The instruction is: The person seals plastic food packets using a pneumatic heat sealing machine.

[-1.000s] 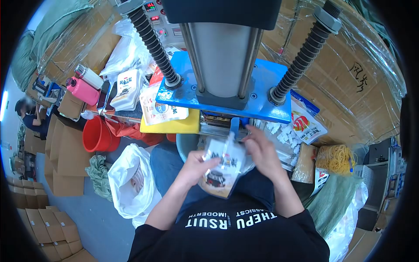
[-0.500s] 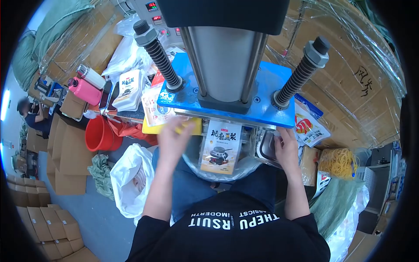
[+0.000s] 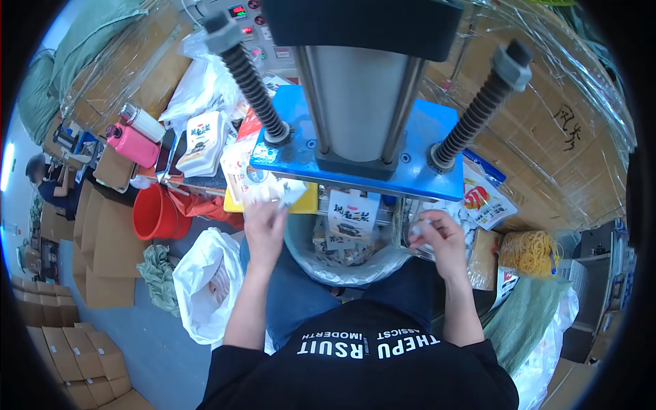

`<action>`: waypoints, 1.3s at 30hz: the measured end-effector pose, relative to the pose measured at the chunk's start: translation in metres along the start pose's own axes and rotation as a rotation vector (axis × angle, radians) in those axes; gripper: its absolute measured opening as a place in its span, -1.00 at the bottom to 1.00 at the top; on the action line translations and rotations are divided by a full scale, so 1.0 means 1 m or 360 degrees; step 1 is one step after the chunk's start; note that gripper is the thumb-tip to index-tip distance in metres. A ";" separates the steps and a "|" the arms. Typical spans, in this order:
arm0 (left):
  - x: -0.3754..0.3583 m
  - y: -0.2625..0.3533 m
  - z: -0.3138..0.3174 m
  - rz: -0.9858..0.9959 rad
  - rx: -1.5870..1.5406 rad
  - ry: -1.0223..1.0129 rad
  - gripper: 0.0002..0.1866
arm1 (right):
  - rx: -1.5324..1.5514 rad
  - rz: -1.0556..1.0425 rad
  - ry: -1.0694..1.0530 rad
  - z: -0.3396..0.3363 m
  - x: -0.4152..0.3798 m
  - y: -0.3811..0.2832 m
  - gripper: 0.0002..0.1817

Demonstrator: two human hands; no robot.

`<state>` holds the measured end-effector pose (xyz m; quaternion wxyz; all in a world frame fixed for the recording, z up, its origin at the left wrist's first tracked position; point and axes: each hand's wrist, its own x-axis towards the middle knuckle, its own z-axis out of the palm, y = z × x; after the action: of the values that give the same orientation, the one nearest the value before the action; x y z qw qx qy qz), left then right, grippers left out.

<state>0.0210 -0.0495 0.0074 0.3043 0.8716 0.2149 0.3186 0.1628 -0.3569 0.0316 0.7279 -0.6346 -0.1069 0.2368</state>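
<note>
My left hand (image 3: 264, 229) is closed at the edge of a yellow block (image 3: 309, 199), its fingers blurred. A pale printed pouch (image 3: 292, 193) sticks out tilted from its fingertips. My right hand (image 3: 441, 236) pinches a small white piece (image 3: 419, 229), perhaps a spout, over a metal tray (image 3: 406, 213) of similar white pieces. Between my hands, below the blue press plate (image 3: 424, 160), a printed pouch (image 3: 352, 215) with black lettering and a grinder picture is in view. Under it, a lined bin (image 3: 369, 275) holds several pouches.
A stack of pouches (image 3: 203, 145) lies at the left, near a pink bottle (image 3: 132, 145). A red bucket (image 3: 158, 213) and a white sack (image 3: 205, 287) stand below. Threaded rods (image 3: 471, 113) flank the press. Yellow rubber bands (image 3: 527, 255) lie at the right. A co-worker (image 3: 55, 188) is far left.
The middle pouch appears shorter and higher in view, uncovering pouches in the bin. My right hand has lifted off the tray's edge with a white piece. A pouch now shows at my left fingertips.
</note>
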 end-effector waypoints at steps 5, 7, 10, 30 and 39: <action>-0.027 0.070 -0.008 0.0150 -0.0240 -0.0329 -0.88 | -0.0770 -0.0301 -0.0440 0.032 0.000 -0.040 -0.69; -0.026 0.081 -0.013 0.0128 -0.0355 -0.0562 -0.89 | -0.0973 -0.0597 -0.0644 0.045 0.007 -0.065 -0.61; -0.011 0.056 -0.034 0.0236 -0.0146 -0.0091 -0.88 | -0.0985 -0.0624 -0.0563 0.041 0.008 -0.066 -0.68; -0.007 0.032 -0.006 0.0183 0.0027 -0.0191 -0.75 | -0.0454 -0.0076 -0.0282 0.031 -0.010 -0.002 -0.74; -0.034 0.080 -0.002 -0.0296 -0.0769 -0.1089 -0.85 | -0.0991 -0.0693 -0.0791 0.053 0.003 -0.047 -0.68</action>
<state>0.0099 -0.1259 0.0480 0.5810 0.8076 0.0984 0.0233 0.1511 -0.3128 0.0865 0.4876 -0.7099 -0.4753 0.1799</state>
